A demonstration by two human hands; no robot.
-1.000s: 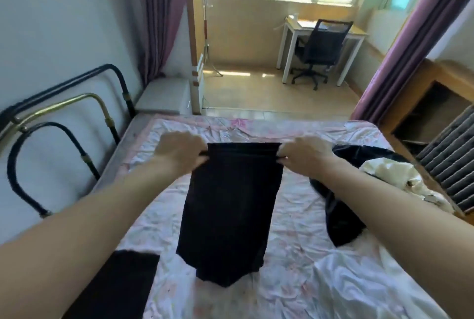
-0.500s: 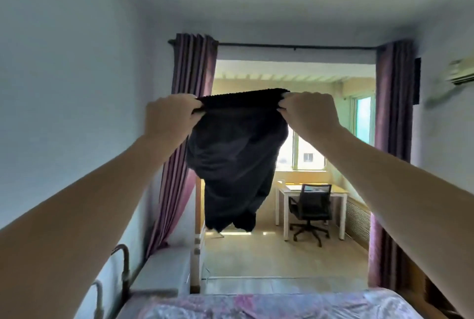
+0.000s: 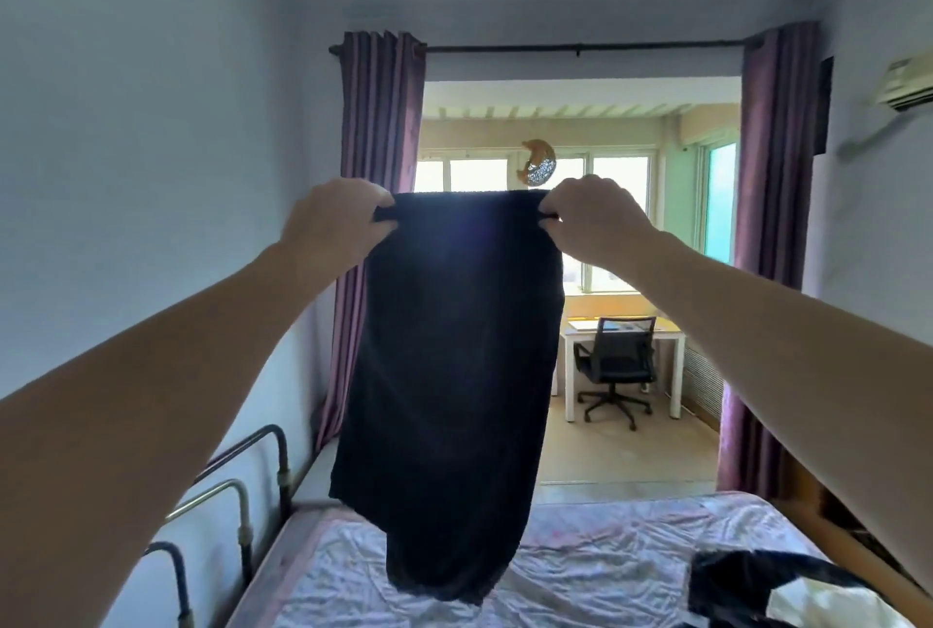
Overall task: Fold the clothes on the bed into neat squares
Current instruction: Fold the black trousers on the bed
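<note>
Both hands (image 3: 467,221) pinch the hanging black garment's (image 3: 449,390) top corners.

1. Daylight comes from the windows (image 3: 530,173) straight ahead; I see them blown out white.
2. Backlit: the dark garment (image 3: 454,375) reads as a near-black silhouette, with no texture I can make out.
3. Faint bluish lens flare on its upper part.
4. Near walls dim, blue-grey cast; balcony room warmer and brighter.
5. Wide-angle bend at the edges; forearms stretched.
6. Slight softness overall, compression smear on the bed sheet (image 3: 606,577).
</note>
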